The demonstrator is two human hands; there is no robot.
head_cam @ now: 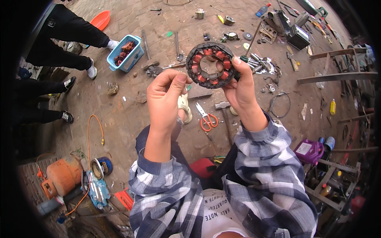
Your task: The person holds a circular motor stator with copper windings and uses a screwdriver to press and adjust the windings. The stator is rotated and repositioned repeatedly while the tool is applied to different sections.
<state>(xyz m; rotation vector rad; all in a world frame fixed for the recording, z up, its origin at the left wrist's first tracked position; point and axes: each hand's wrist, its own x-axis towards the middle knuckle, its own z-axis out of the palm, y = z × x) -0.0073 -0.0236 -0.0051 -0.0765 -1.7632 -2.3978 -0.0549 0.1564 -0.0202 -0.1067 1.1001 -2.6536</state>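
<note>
A ring-shaped stator with copper windings is held up before me, its round opening facing the camera. My right hand grips its right edge, thumb on the front rim and fingers behind. At the stator's left lower edge is my left hand, its thumb and index finger pinched together; whether something thin is between them cannot be told. Below on the ground lie scissors with orange handles and a hammer. A screwdriver with a green handle shows behind my right thumb.
Two people stand at the left, near a blue plastic basket of copper scrap. Metal parts and a black battery lie at the upper right. An orange gas cylinder is lower left, a purple jug lower right.
</note>
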